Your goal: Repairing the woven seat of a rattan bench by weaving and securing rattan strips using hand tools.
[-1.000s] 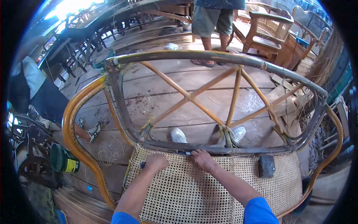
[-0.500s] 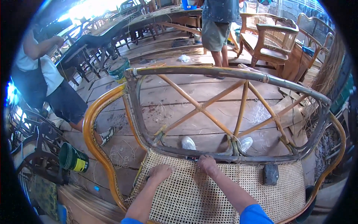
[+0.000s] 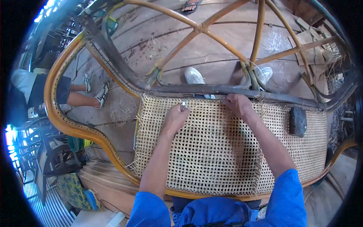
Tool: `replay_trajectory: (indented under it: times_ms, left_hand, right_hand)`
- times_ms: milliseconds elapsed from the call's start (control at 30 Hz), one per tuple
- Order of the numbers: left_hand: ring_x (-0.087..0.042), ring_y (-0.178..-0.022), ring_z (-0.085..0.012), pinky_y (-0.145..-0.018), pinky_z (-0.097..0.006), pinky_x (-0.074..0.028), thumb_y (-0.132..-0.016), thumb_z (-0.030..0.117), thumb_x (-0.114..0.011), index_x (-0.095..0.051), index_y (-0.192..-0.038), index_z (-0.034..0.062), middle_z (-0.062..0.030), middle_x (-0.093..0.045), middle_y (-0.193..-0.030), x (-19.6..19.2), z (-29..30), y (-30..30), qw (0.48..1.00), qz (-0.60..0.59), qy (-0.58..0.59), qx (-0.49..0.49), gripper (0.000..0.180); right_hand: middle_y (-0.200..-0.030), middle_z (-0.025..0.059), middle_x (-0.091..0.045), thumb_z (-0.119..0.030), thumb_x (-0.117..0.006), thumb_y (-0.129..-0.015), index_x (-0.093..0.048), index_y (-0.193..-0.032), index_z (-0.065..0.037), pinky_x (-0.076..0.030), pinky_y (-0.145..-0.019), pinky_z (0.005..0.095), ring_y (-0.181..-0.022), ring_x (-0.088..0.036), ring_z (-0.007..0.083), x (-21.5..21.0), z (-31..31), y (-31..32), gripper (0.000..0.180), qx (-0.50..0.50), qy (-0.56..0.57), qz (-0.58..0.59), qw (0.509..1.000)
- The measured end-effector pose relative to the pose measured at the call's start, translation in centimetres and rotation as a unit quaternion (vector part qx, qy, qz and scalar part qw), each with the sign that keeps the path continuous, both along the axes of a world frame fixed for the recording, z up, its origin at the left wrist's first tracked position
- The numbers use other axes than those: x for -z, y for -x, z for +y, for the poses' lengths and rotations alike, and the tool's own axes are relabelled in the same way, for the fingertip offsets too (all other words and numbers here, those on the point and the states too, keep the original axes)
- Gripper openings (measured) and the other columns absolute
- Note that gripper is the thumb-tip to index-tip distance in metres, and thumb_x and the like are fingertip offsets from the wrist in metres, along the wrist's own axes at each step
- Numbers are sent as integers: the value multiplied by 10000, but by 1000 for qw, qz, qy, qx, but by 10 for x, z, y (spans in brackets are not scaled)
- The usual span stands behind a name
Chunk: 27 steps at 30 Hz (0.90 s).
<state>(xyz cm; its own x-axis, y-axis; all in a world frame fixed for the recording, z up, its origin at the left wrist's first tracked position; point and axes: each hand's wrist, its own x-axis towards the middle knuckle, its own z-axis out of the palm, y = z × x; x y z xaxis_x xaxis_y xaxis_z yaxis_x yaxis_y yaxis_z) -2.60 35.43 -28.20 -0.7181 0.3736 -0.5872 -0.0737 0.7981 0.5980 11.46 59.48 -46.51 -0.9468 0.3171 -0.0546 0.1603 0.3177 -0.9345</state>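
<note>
Head view: frame point(image 3: 75, 125) braces cane mesh point(image 3: 215, 151) flat across seat. Right hand point(image 3: 238, 105) presses mesh at back rail point(image 3: 227, 90), pinning the edge. Left hand point(image 3: 176, 116) closed on small metal tool point(image 3: 183, 103), tip at the edge.

Open cane webbing point(image 3: 223, 151) between the forearms; dark block point(image 3: 298, 121) blocks right.

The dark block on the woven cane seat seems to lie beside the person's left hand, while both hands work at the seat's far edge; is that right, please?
Not quite. The head view shows the dark block lying on the woven cane seat beside the right hand, not the left hand. Both hands do work at the seat's far edge, by the dark rail.
</note>
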Motion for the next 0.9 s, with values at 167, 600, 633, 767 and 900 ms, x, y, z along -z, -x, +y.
replay_trajectory:
  times_ms: [167, 600, 633, 767, 900]
  left_hand:
    - [-360, -451, -46, -426, -210, -296, -800, 249, -584, -616, -914, -2, 59, -431, -519, -28, 18, 2, 993, -113, -47, -8, 277]
    - [-372, -414, -32, -386, -202, -284, -815, 205, -556, -523, -643, 66, 45, -432, -498, 3, 3, 29, 962, -232, -90, 114, 223]
    - [-371, -414, -32, -389, -201, -284, -818, 202, -553, -518, -639, 70, 46, -433, -502, 2, 2, 29, 965, -230, -77, 102, 225]
    - [-369, -407, -30, -385, -199, -291, -826, 208, -548, -500, -624, 81, 53, -425, -502, 8, -2, 29, 957, -249, -95, 114, 243]
    - [-359, -407, -27, -383, -202, -289, -833, 215, -538, -467, -600, 95, 61, -411, -495, -1, 7, 27, 956, -246, -71, 142, 271]
  right_hand:
    - [-896, 76, -562, -114, -485, -823, -565, -795, -47, -454, -805, 359, -898, -542, 253, -43, 16, -11, 108, 3, 279, -67, 958]
    - [-695, 114, -578, -221, -592, -790, -546, -733, -70, -476, -583, 398, -669, -587, 315, -163, -4, 16, 168, -114, -362, -88, 921]
    - [-690, 109, -570, -209, -591, -787, -540, -736, -72, -474, -577, 397, -666, -584, 312, -166, -4, 15, 155, -147, -342, -47, 927]
    - [-709, 97, -552, -172, -573, -778, -535, -724, -79, -467, -564, 399, -654, -576, 308, -183, -10, 35, 113, -231, -399, 3, 887]
    - [-730, 61, -539, -149, -547, -770, -526, -768, -93, -478, -563, 382, -665, -584, 263, -164, 8, 54, 60, -179, -494, -27, 850]
